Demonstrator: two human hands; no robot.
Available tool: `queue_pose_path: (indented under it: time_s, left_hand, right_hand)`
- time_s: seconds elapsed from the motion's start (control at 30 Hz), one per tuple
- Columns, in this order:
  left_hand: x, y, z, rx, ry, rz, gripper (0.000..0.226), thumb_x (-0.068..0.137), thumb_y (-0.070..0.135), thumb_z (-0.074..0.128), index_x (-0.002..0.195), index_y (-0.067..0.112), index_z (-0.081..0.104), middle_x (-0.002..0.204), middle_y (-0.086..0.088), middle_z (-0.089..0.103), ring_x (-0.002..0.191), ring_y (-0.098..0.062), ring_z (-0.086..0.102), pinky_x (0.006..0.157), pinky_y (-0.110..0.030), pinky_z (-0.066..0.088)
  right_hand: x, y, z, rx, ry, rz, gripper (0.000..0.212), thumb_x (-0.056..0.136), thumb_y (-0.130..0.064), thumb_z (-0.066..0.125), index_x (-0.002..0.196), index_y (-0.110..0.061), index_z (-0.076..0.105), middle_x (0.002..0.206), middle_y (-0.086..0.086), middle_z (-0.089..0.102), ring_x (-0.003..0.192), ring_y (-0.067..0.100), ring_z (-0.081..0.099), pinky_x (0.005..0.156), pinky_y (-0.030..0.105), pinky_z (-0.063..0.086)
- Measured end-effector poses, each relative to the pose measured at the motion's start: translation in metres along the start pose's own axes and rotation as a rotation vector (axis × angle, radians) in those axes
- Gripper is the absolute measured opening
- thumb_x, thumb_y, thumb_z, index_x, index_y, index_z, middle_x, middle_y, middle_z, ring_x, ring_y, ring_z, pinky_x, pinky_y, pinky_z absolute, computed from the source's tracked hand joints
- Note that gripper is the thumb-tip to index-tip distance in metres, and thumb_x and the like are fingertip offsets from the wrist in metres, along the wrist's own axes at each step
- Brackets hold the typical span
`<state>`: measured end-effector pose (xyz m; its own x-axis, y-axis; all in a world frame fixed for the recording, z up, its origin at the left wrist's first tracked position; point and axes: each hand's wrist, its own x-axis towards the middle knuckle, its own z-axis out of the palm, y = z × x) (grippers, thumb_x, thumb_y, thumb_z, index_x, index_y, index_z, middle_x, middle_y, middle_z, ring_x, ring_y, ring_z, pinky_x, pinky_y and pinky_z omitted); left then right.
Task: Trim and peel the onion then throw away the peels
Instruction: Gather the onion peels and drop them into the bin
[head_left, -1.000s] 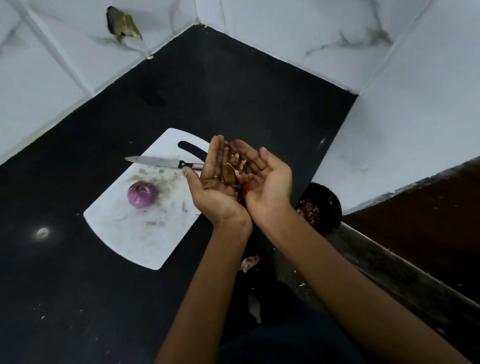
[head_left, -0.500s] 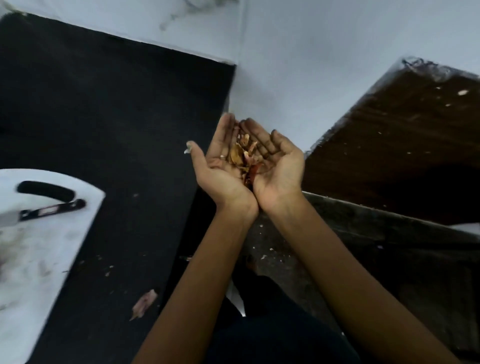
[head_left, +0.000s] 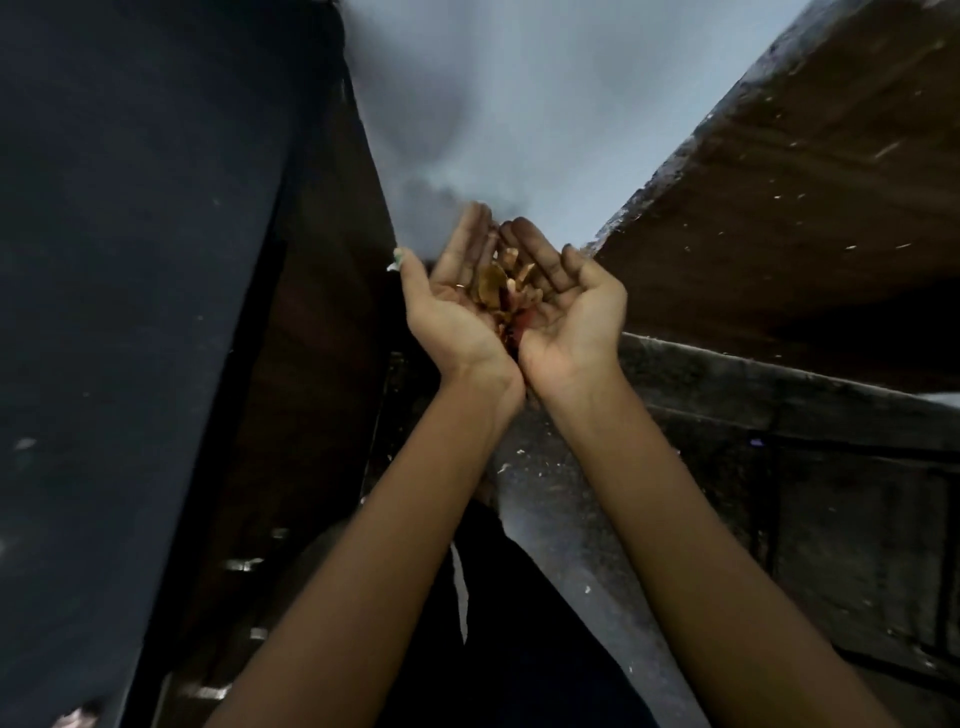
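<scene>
My left hand (head_left: 451, 306) and my right hand (head_left: 574, 306) are cupped together, palms up, side by side. Between them lies a pile of dry brown and reddish onion peels (head_left: 501, 291). The hands are held out past the right edge of the black counter (head_left: 130, 291), in front of a pale wall. The onion, the cutting board and the knife are out of view.
A dark wooden surface (head_left: 810, 197) slopes away at the upper right, with a dark ledge (head_left: 779, 395) below it. One loose peel (head_left: 78, 717) lies at the counter's near left corner. Pale floor with small specks (head_left: 550, 499) shows beneath my forearms.
My view has swung right, away from the counter; the cutting board, the knife and the onion have left the frame. My cupped hands still carry the peels, now off the counter's right edge.
</scene>
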<state>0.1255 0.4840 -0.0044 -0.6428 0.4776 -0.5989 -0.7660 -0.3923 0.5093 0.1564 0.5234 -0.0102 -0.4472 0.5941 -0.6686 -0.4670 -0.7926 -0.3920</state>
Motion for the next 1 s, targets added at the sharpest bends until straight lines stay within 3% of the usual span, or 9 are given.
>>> queue_pose_path:
  time_s: [0.2,0.3,0.4,0.53,0.6,0.73,0.8,0.9,1.0]
  left_hand:
    - [0.123,-0.06,-0.044,0.059,0.21,-0.063,0.069,0.101,0.049,0.017,0.126,-0.002,0.057,0.132,-0.017,0.058,0.126,-0.025,0.051,0.109,-0.035,0.037]
    - [0.196,-0.098,-0.085,0.095,0.26,-0.105,0.073,0.1,0.051,0.015,0.126,-0.003,0.056,0.133,-0.018,0.056,0.127,-0.026,0.05,0.105,-0.034,0.038]
    - [0.269,-0.139,-0.13,0.113,0.3,-0.147,0.078,0.099,0.054,0.012,0.125,-0.003,0.056,0.133,-0.019,0.056,0.126,-0.028,0.05,0.1,-0.035,0.04]
    - [0.346,-0.173,-0.183,0.158,0.345,-0.194,0.077,0.098,0.055,0.01,0.13,-0.002,0.052,0.136,-0.019,0.053,0.128,-0.033,0.048,0.11,-0.043,0.035]
    - [0.375,-0.183,-0.204,0.209,0.338,-0.205,0.075,0.1,0.052,0.008,0.134,-0.001,0.048,0.141,-0.019,0.048,0.132,-0.033,0.043,0.113,-0.042,0.029]
    - [0.401,-0.194,-0.227,0.407,0.294,-0.292,0.07,0.1,0.051,0.008,0.141,0.005,0.041,0.148,-0.015,0.041,0.137,-0.029,0.035,0.111,-0.039,0.025]
    - [0.406,-0.199,-0.235,0.474,0.289,-0.352,0.067,0.1,0.051,0.01,0.143,0.009,0.039,0.149,-0.014,0.039,0.136,-0.029,0.037,0.111,-0.04,0.027]
    - [0.408,-0.204,-0.24,0.479,0.28,-0.41,0.067,0.099,0.054,0.015,0.14,0.01,0.044,0.142,-0.014,0.047,0.128,-0.032,0.046,0.108,-0.042,0.036]
    - [0.401,-0.209,-0.232,0.457,0.243,-0.426,0.07,0.096,0.06,0.019,0.139,0.01,0.045,0.141,-0.014,0.049,0.125,-0.03,0.049,0.101,-0.039,0.04]
  right_hand:
    - [0.14,0.029,-0.064,0.054,0.167,0.212,0.039,0.098,-0.017,0.03,0.109,0.005,0.06,0.136,0.02,0.052,0.128,0.032,0.049,0.111,0.039,0.036]
    - [0.212,0.054,-0.102,0.059,0.245,0.259,0.041,0.1,-0.017,0.026,0.094,0.003,0.062,0.138,0.02,0.05,0.13,0.031,0.046,0.108,0.038,0.036]
    - [0.284,0.082,-0.142,0.008,0.296,0.271,0.045,0.102,-0.022,0.025,0.124,0.003,0.055,0.137,0.022,0.05,0.132,0.031,0.044,0.11,0.035,0.035]
    - [0.365,0.114,-0.194,-0.055,0.316,0.248,0.05,0.103,-0.029,0.023,0.111,0.005,0.058,0.105,0.025,0.06,0.118,0.038,0.052,0.098,0.04,0.039]
    - [0.398,0.126,-0.217,-0.132,0.311,0.245,0.053,0.104,-0.033,0.022,0.12,0.006,0.055,0.124,0.026,0.056,0.123,0.037,0.049,0.091,0.041,0.041]
    - [0.446,0.152,-0.256,-0.293,0.349,0.183,0.054,0.102,-0.036,0.027,0.125,0.004,0.055,0.129,0.02,0.057,0.111,0.034,0.056,0.074,0.035,0.05]
    - [0.455,0.166,-0.265,-0.287,0.333,0.179,0.052,0.102,-0.036,0.03,0.124,0.003,0.055,0.127,0.02,0.057,0.104,0.033,0.059,0.08,0.035,0.052]
    - [0.451,0.18,-0.265,-0.323,0.23,0.263,0.052,0.1,-0.038,0.032,0.128,0.001,0.053,0.13,0.021,0.056,0.114,0.033,0.057,0.095,0.041,0.048]
    - [0.437,0.19,-0.253,-0.625,0.138,0.201,0.033,0.098,-0.02,0.039,0.113,0.0,0.06,0.113,0.02,0.063,0.099,0.028,0.061,0.089,0.034,0.048]
